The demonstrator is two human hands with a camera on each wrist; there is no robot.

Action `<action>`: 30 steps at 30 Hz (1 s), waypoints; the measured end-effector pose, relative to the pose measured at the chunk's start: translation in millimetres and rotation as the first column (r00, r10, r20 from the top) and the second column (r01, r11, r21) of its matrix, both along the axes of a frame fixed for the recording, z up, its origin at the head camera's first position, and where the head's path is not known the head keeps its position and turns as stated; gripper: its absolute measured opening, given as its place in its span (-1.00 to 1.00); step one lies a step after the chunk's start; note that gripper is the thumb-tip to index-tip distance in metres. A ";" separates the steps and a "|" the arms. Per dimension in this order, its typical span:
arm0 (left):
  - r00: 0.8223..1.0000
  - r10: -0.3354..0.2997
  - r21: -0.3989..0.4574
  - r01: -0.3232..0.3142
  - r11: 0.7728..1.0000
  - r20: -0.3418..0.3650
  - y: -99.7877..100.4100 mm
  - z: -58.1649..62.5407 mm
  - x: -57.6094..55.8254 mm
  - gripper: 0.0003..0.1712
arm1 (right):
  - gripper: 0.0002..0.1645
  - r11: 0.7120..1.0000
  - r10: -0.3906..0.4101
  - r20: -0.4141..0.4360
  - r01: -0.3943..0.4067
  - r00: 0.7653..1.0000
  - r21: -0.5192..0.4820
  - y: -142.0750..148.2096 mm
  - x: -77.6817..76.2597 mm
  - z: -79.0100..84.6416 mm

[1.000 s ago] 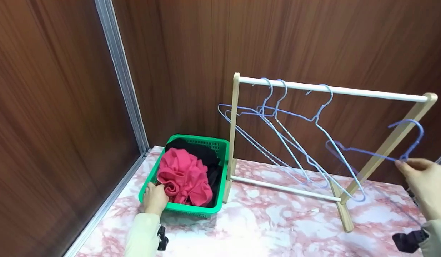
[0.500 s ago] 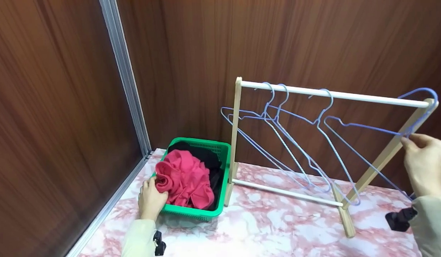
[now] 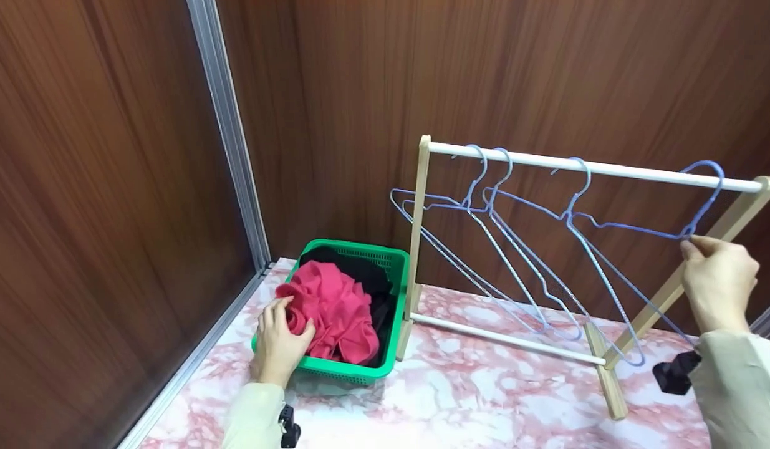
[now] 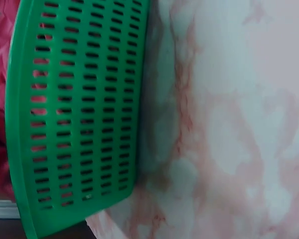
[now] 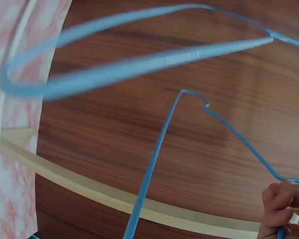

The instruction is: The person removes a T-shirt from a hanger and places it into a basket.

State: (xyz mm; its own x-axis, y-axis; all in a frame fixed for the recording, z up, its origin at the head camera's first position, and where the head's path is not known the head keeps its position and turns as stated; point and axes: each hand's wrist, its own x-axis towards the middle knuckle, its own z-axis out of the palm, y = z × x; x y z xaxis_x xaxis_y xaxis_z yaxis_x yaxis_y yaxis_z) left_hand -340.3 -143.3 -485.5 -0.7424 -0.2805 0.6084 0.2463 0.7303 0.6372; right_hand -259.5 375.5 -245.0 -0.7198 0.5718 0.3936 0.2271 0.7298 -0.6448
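My right hand (image 3: 721, 280) pinches a blue wire hanger (image 3: 640, 231) at the neck, under its hook. The hook loops over the right part of the white rail (image 3: 659, 175). In the right wrist view, the curled fingers (image 5: 276, 209) of this hand are at the hanger's neck. My left hand (image 3: 282, 343) is at the front left corner of a green basket (image 3: 353, 372), thumb and fingers spread apart on a crumpled pink garment (image 3: 335, 305). The left wrist view shows the slotted basket wall (image 4: 89, 99) but not the hand.
Several blue hangers (image 3: 515, 255) hang from the wooden-framed rack (image 3: 416, 237) further left on the rail. Black cloth (image 3: 366, 271) lies behind the pink garment. A brown panel wall (image 3: 335, 125) rises behind, another at left. Marbled pink tabletop (image 3: 484, 399) is in front.
My right hand has raised the hanger and brought its hook over the rail. My left hand has shifted from the basket's edge onto the pink garment, its thumb and fingers spreading.
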 end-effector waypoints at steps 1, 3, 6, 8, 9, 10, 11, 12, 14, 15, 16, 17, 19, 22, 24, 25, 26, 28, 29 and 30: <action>1.000 0.000 0.000 0.000 1.000 -0.020 2.2 0.4 -0.1 -0.42 | -0.52 1.000 0.004 0.004 -0.004 1.000 0.002 0.0 0.1 -1.2; 0.998 0.000 -0.008 -0.001 1.000 -0.064 6.3 1.2 -0.3 -0.46 | -0.52 1.000 0.006 0.009 -0.007 1.000 0.012 0.2 0.2 -4.0; 0.993 0.000 -0.034 -0.005 0.999 -0.121 11.3 1.8 -1.3 -0.52 | -0.52 0.999 0.021 0.018 -0.021 1.000 0.025 3.0 -0.2 -7.7; 0.988 -0.004 -0.054 -0.004 0.999 -0.153 13.7 1.4 -2.2 -0.55 | -0.50 0.999 0.035 0.031 -0.036 0.999 0.032 4.8 -0.2 -9.5; 0.986 -0.004 -0.061 -0.006 0.998 -0.164 14.7 1.4 -2.4 -0.56 | -0.48 0.999 0.039 0.037 -0.040 0.999 0.031 5.4 -0.5 -10.6; 0.985 -0.002 -0.066 -0.010 0.998 -0.174 15.4 1.6 -2.4 -0.57 | -0.45 0.999 0.045 0.045 -0.046 0.998 0.029 5.5 -0.7 -11.4; 0.983 0.001 -0.069 -0.014 0.998 -0.183 15.9 1.6 -2.6 -0.57 | -0.43 0.998 0.050 0.051 -0.051 0.997 0.031 5.3 -0.9 -12.3; 0.981 0.008 -0.071 -0.022 0.997 -0.192 16.4 1.6 -2.8 -0.58 | -0.41 0.998 0.052 0.057 -0.053 0.997 0.032 5.3 -1.3 -13.2; 0.980 0.026 -0.057 -0.038 0.998 -0.196 17.9 2.9 -2.9 -0.58 | -0.40 0.999 0.045 0.070 -0.047 0.997 0.027 5.0 -2.3 -15.6; 0.980 0.035 -0.045 -0.044 0.998 -0.195 19.0 3.9 -3.3 -0.59 | -0.39 0.999 0.039 0.071 -0.041 0.997 0.021 4.5 -2.8 -17.1; 0.981 0.040 -0.033 -0.047 0.998 -0.189 20.3 5.2 -3.7 -0.59 | -0.39 0.999 0.031 0.070 -0.032 0.997 0.015 4.3 -3.1 -18.3; 0.982 0.044 -0.022 -0.049 0.999 -0.184 21.9 6.7 -4.3 -0.59 | -0.39 1.000 0.023 0.060 -0.024 0.998 0.008 3.7 -3.2 -20.0; 0.984 0.040 -0.002 -0.041 0.999 -0.171 25.6 11.4 -5.0 -0.58 | -0.38 1.000 0.000 0.029 0.001 1.000 -0.006 2.2 -3.5 -23.2; 0.986 0.022 -0.003 -0.023 1.000 -0.166 31.2 19.7 -5.6 -0.57 | -0.38 1.000 -0.015 -0.039 0.015 0.999 0.003 -1.1 -3.6 -28.6; 0.985 0.004 -0.012 -0.006 1.000 -0.172 35.1 24.9 -6.1 -0.56 | -0.39 1.000 -0.008 -0.091 0.010 0.996 0.023 -2.8 -4.1 -32.7; 0.985 -0.003 -0.020 -0.001 1.000 -0.174 37.1 27.3 -6.6 -0.56 | -0.40 0.999 0.004 -0.120 0.001 0.993 0.038 -3.7 -4.1 -34.8; 0.984 -0.011 -0.026 0.007 1.000 -0.175 39.2 29.7 -7.1 -0.56 | -0.41 0.998 0.016 -0.150 -0.008 0.989 0.056 -4.6 -4.0 -37.2; 0.984 -0.033 -0.038 0.027 0.999 -0.174 43.9 34.6 -8.6 -0.55 | -0.44 0.995 0.044 -0.212 -0.025 0.976 0.094 -6.2 -4.3 -42.1; 0.984 -0.040 -0.044 0.033 0.998 -0.172 46.4 37.0 -9.6 -0.55 | -0.46 0.993 0.063 -0.239 -0.037 0.969 0.113 -7.0 -4.4 -44.5; 0.985 -0.046 -0.052 0.038 0.998 -0.167 48.9 39.2 -10.5 -0.54 | -0.48 0.990 0.079 -0.259 -0.046 0.963 0.135 -7.9 -4.4 -47.0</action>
State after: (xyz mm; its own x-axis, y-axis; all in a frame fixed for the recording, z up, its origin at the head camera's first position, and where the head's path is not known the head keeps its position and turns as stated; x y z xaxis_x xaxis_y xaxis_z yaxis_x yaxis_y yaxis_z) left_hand -350.8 -94.3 -446.3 -0.6392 -0.2181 0.7375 0.3779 0.7461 0.5482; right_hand -263.9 367.6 -292.0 -0.6139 0.4624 0.6397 0.0134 0.8164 -0.5773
